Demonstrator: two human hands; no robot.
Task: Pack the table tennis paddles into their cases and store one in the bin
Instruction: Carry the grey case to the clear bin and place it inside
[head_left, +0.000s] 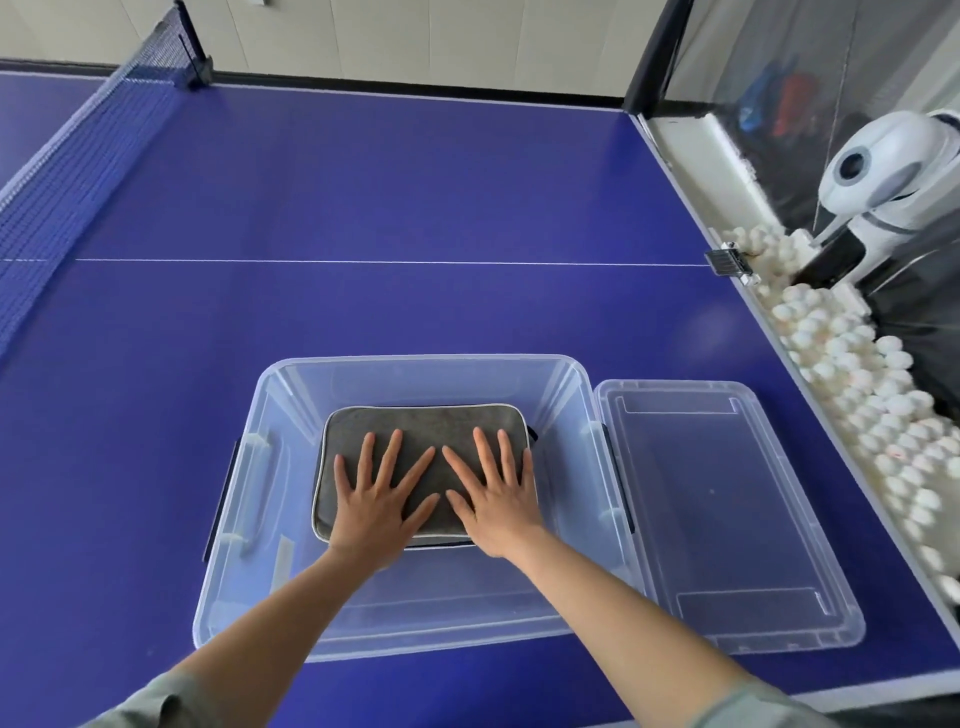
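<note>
The storing step appears to be in hand: a flat grey rectangular fabric paddle case (423, 457) with pale piping lies on the floor of the clear plastic storage bin (291, 379), which sits on the blue tabletop (363, 208). Both hands rest flat on the case with fingers spread and straight, the left hand (382, 501) towards the bin's left wall, the right hand (491, 496) towards its right wall, pressing rather than gripping. The bin's clear plastic lid (727, 514) lies just beside its right wall. Next, I judge, the hands lift clear of the case; closing the bin would mean fetching that lid.
</note>
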